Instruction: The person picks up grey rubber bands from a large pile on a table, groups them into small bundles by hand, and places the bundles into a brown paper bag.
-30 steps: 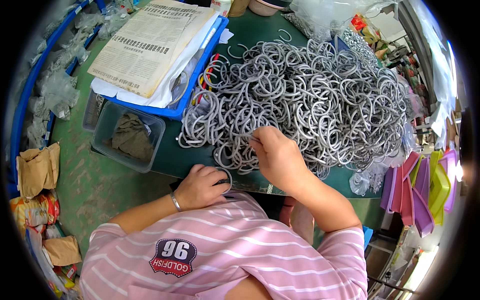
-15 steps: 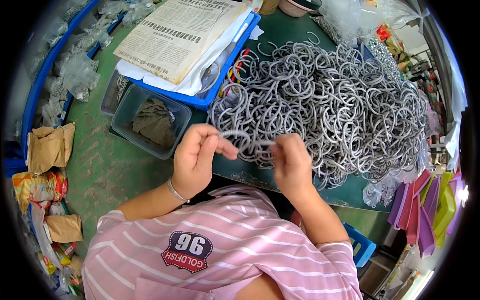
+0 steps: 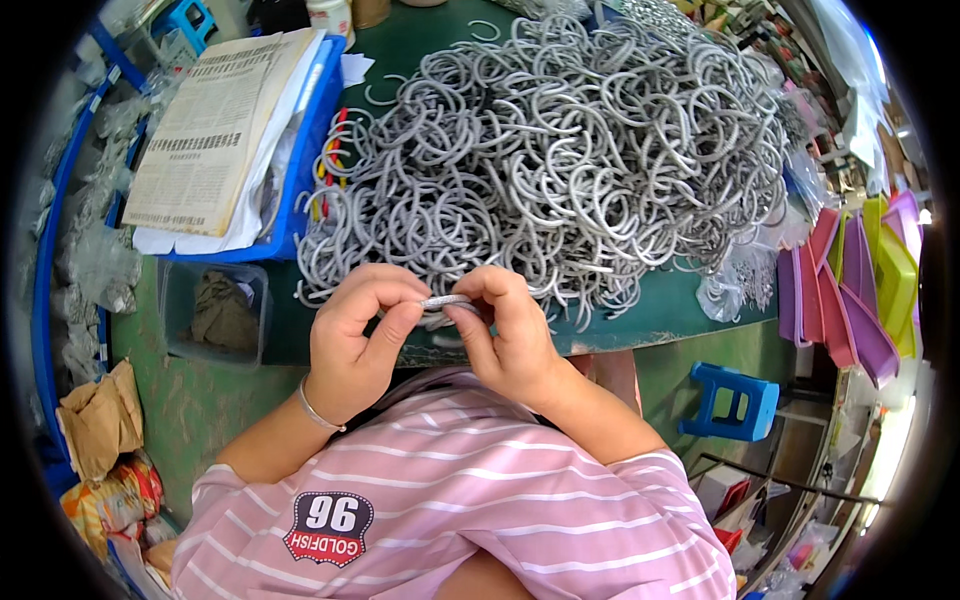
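Observation:
Close together in front of my chest, my left hand (image 3: pixel 362 328) and my right hand (image 3: pixel 508 335) pinch opposite ends of a grey, ridged, curved metal piece (image 3: pixel 445 302). Its shape looks like an open bangle, though my fingers cover both ends. Thumbs and forefingers of both hands are closed on it. Just beyond them, a large heap of similar grey open rings (image 3: pixel 560 170) covers much of the dark green table (image 3: pixel 640 322). My hands are over the heap's near edge.
Left of the heap, a blue tray (image 3: pixel 292 215) carries a newspaper (image 3: pixel 205 130) and white sheets. Nearer me is a clear tub (image 3: pixel 255 330) with a grey-brown cloth (image 3: pixel 225 312). Purple, red and green bins (image 3: pixel 845 280) are at the right, above a blue stool (image 3: pixel 732 402).
My right hand has come in toward the left, and both now grip one piece at close range. The view has shifted, so the heap and tray appear farther left.

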Demonstrator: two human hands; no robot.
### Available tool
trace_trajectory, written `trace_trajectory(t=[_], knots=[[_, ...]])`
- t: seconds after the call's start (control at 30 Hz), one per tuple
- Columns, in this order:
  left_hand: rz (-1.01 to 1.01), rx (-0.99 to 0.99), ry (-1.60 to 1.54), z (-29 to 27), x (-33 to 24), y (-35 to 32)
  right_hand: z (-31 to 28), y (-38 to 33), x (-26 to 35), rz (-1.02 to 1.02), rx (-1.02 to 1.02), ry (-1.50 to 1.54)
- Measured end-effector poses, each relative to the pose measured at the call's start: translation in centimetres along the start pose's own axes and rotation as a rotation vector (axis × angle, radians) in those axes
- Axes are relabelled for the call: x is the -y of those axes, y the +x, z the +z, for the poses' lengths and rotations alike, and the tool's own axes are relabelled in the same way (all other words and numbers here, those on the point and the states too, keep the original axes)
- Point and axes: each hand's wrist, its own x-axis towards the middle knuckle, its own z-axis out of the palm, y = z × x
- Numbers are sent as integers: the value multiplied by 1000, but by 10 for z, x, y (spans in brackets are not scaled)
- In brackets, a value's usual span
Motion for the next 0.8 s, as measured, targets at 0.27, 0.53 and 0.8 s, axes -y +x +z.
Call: trace_trajectory(t=[0.27,0.53,0.8], knots=[[446,81,437,45,-12,78,-94,26,14,-170,-219,-551],[629,264,707,68,4,126,-115,36,17,125,17,-789],[867,199,713,45,-7,156,-149,49,16,62,106,-577]])
